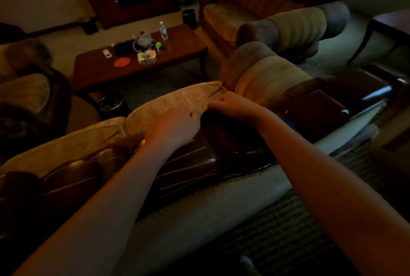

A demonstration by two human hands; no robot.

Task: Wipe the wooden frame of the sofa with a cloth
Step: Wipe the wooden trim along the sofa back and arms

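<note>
The sofa's glossy dark wooden frame [188,164] runs across the view from lower left to upper right, seen from behind the sofa. A beige patterned back cushion [177,98] leans just beyond it. My left hand [175,125] reaches over the frame, its fingers curled on the cushion's near edge. My right hand [230,105] pinches the same edge close to the cushion's right corner. A small blue patch [288,120], possibly a cloth, shows beside my right forearm on the frame; the dim light hides what it is.
A padded armrest [261,76] sits right of the cushion. Beyond are a wooden coffee table [177,58] with a water bottle [163,30] and small items, a dark bin [111,103] on the floor, and an armchair [255,16]. Carpet lies below the sofa back.
</note>
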